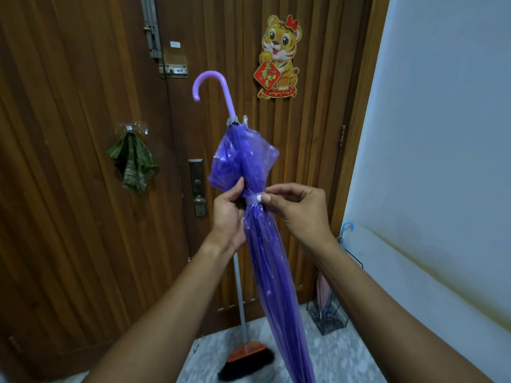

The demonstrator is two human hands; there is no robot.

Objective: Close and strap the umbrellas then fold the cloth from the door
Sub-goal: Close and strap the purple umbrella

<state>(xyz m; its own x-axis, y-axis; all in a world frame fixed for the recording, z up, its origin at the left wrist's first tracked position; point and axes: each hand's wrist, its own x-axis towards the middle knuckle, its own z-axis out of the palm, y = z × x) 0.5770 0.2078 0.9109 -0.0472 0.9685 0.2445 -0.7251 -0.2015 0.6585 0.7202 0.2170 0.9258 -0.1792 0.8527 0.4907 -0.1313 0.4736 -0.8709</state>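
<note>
Both hands at frame centre: left hand point(228, 214) grips the closed purple umbrella point(265, 244); right hand point(298, 208) pinches its strap point(253, 200). Green cloth point(132, 161) hangs on door point(69, 134), centre-left.

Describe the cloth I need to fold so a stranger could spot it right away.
Start at the brown wooden door. On its left panel, left of the handle plate, a clear hook holds the cloth. It is the only fabric there, crumpled, green and checked.
</note>
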